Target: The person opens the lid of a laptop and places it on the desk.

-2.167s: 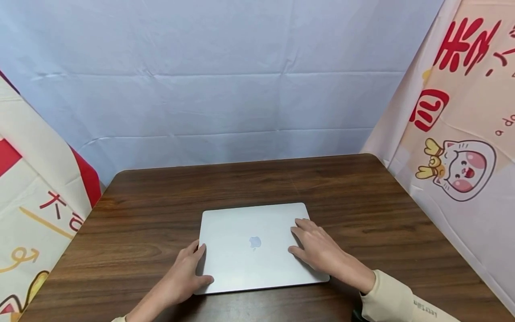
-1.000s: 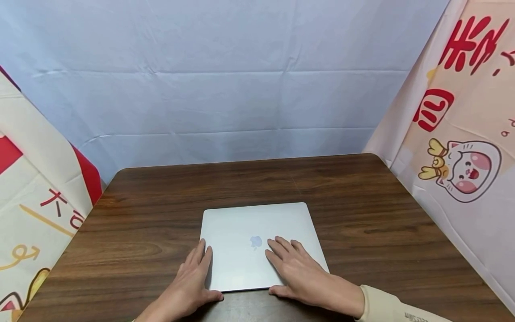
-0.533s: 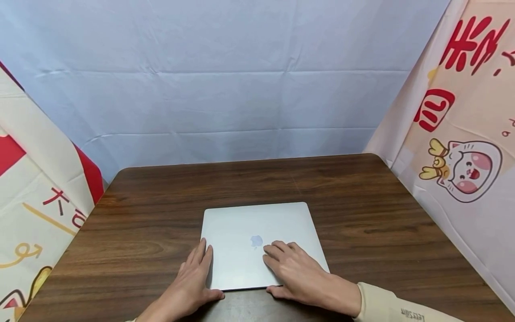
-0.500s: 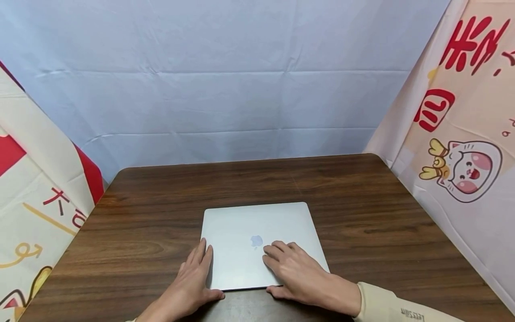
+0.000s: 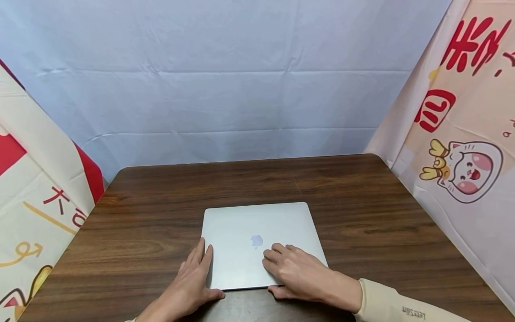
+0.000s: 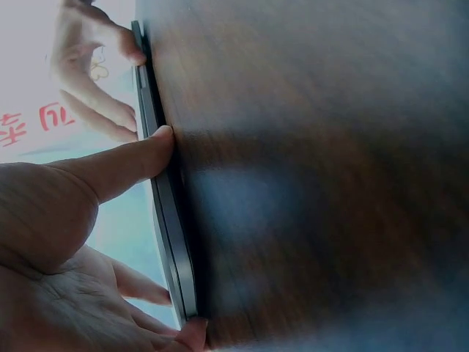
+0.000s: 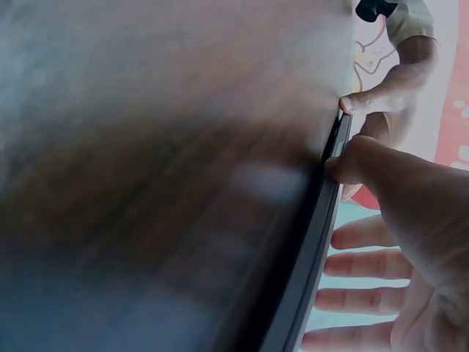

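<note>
Silver Apple laptop (image 5: pixel 237 257) lies flat, lid down, on near part of wood-grain table (image 5: pixel 354 201), ahead of you. Your left hand (image 5: pixel 189 281) spans near-left corner: fingers extended at left edge, thumb apart from them at front edge. Your right hand (image 5: pixel 295 270) lies over lid, right of logo (image 5: pixel 256 241); fingers spread, not wrapped round, thumb touching front edge. Pressing force: cannot tell. Likely best: light palms, even thumb pressure, left side braced so laptop doesn't skew. Pale cloth (image 5: pixel 225 98) hangs behind table.
</note>
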`<action>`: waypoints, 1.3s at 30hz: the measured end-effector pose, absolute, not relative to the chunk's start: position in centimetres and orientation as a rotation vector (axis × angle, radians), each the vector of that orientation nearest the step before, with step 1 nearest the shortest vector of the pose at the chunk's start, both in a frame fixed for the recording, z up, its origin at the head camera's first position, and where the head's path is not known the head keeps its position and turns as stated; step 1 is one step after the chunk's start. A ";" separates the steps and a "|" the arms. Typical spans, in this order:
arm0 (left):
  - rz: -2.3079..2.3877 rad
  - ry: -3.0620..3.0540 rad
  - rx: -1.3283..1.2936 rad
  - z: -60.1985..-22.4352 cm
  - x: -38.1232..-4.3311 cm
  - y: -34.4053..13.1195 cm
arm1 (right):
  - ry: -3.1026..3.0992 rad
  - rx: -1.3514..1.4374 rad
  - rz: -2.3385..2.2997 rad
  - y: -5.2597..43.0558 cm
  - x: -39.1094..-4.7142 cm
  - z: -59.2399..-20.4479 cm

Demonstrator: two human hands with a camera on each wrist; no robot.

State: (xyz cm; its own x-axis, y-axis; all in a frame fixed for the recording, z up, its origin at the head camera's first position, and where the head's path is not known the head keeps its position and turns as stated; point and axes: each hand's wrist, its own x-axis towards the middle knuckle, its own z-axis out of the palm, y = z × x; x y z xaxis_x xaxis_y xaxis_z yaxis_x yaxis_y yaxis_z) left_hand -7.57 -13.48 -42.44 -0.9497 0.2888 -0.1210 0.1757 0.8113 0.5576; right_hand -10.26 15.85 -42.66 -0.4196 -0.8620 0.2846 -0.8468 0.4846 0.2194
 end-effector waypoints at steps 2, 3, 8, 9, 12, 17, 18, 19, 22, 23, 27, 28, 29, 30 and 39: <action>0.828 2.799 0.367 -42.4 -7.6 -13.5 | -2.361 1.435 -0.073 15.9 -10.2 -42.6; 0.827 2.801 0.370 -42.4 -7.6 -13.5 | -2.355 1.436 -0.078 15.8 -10.2 -42.6; 0.828 2.803 0.374 -42.5 -7.6 -13.5 | -2.342 1.446 -0.089 15.8 -10.2 -42.6; 0.827 2.804 0.372 -42.5 -7.6 -13.5 | -2.342 1.449 -0.093 15.8 -10.2 -42.5; 0.824 2.805 0.366 -42.5 -7.6 -13.5 | -2.346 1.456 -0.105 15.8 -10.1 -42.5; 0.829 2.809 0.369 -42.6 -7.6 -13.5 | -2.321 1.472 -0.137 15.8 -10.0 -42.4; 0.829 2.810 0.370 -42.6 -7.6 -13.5 | -2.313 1.473 -0.143 15.8 -10.0 -42.4; 0.828 2.812 0.370 -42.6 -7.6 -13.5 | -2.302 1.475 -0.151 15.7 -9.9 -42.4; 0.826 2.816 0.369 -42.6 -7.6 -13.5 | -2.285 1.471 -0.167 15.7 -9.8 -42.3; 0.825 2.816 0.367 -42.6 -7.6 -13.5 | -2.280 1.471 -0.170 15.7 -9.8 -42.3; 0.838 2.810 0.351 -42.6 -7.6 -13.6 | -2.247 1.474 -0.182 15.8 -9.8 -42.2; 0.844 2.809 0.346 -42.5 -7.6 -13.6 | -2.234 1.477 -0.181 15.8 -9.8 -42.2; 0.848 2.809 0.339 -42.5 -7.6 -13.6 | -2.221 1.480 -0.177 15.8 -9.8 -42.2; 0.854 2.808 0.330 -42.5 -7.5 -13.6 | -2.207 1.482 -0.173 15.8 -9.8 -42.2; 0.896 2.804 0.287 -42.6 -7.2 -13.7 | -2.114 1.495 -0.130 16.0 -9.8 -42.1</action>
